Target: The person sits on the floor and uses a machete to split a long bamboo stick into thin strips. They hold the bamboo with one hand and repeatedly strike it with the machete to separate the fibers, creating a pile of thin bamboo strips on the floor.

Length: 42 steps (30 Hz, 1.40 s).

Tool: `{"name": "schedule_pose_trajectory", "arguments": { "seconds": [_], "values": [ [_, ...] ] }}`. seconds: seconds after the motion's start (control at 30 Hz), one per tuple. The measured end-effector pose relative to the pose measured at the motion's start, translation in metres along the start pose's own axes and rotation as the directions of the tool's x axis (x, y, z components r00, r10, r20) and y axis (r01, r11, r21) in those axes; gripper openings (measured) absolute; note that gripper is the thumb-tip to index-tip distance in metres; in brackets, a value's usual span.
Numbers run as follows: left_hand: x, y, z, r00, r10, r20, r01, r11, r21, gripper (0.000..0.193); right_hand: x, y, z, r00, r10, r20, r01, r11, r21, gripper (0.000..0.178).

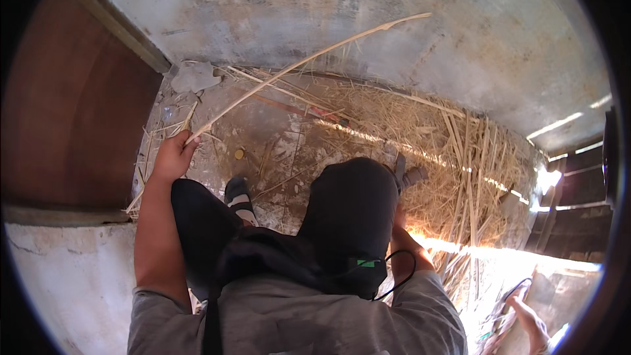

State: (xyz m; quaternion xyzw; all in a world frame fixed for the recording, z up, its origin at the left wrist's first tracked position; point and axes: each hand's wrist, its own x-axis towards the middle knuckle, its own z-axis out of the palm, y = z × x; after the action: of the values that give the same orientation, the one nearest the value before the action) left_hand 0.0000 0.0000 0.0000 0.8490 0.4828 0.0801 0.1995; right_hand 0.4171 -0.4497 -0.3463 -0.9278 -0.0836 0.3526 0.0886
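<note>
My left hand is closed around the lower end of a long, thin pale wooden strip. The strip rises to the right in a slight bow, and its far end overlaps the grey wall. Beside my right knee, my right forearm reaches forward, while the hand itself is mostly hidden behind the knee, so its fingers do not show. A dark grey object sticks out past that knee; its kind is unclear. My left foot, in a dark strapped sandal, rests on the floor.
Straw-like shavings and long split strips cover the floor at right. Ahead stands a stained wall, and at left a brown door panel. Another person's bare limb shows at lower right. A small round yellowish object lies near my foot.
</note>
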Motion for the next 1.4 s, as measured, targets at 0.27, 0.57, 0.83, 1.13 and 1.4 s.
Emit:
{"name": "schedule_pose_trajectory", "arguments": {
  "seconds": [0.27, 0.57, 0.83, 1.13, 1.4],
  "values": [
    [0.017, -0.018, -0.003, 0.999, -0.002, -0.042, -0.008, 0.976, -0.218, 0.030, -0.012, -0.007, -0.019, 0.973, 0.036, 0.229, -0.111, 0.939, 0.326, 0.047],
    [0.018, 0.008, -0.035, 0.995, -0.023, -0.098, 0.008, 0.989, -0.146, 0.040, -0.080, 0.030, -0.113, 0.997, -0.046, 0.056, 0.025, 0.940, 0.340, 0.042],
    [0.007, -0.048, -0.025, 0.994, -0.084, 0.065, 0.105, 0.873, -0.477, 0.041, -0.145, -0.035, -0.235, 0.538, -0.510, -0.671, 0.539, 0.820, -0.191, 0.032],
    [0.001, -0.057, -0.032, 0.994, -0.112, 0.000, 0.083, 0.742, -0.665, 0.045, -0.231, -0.291, -0.274, 0.639, -0.718, -0.276, 0.717, 0.427, 0.551, 0.030],
    [0.008, -0.052, -0.042, 0.977, -0.128, -0.170, 0.031, 0.876, -0.482, 0.039, -0.218, -0.442, -0.189, 0.251, -0.875, -0.414, 0.915, 0.075, 0.397, 0.031]
  ]
}}
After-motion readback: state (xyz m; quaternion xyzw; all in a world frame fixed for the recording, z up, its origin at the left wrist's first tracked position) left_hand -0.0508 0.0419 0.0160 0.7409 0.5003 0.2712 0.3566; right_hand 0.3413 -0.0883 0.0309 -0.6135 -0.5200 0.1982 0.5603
